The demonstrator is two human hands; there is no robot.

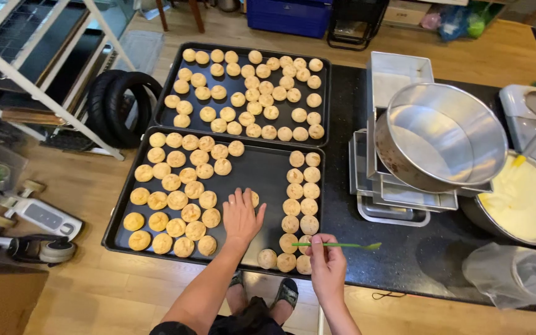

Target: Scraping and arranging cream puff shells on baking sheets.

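My left hand (242, 215) lies flat, fingers spread, on the bare middle of the near black baking tray (262, 174), touching a small round pastry puff (254, 198) by its fingertips. Many golden puffs (175, 201) fill the tray's left part and a column of puffs (299, 208) runs down its right side. My right hand (325, 260) hovers over the tray's near right corner, pinching a thin green stick (336, 245) that points right. A second black tray (175, 118) full of puffs lies beyond.
On the dark counter (348, 205) to the right stand stacked metal pans (392, 198), a tilted round tin (442, 136), a bowl of pale cream (519, 198) and a clear plastic bag (513, 273). Tyres (119, 105) and a white rack (63, 80) are on the left floor.
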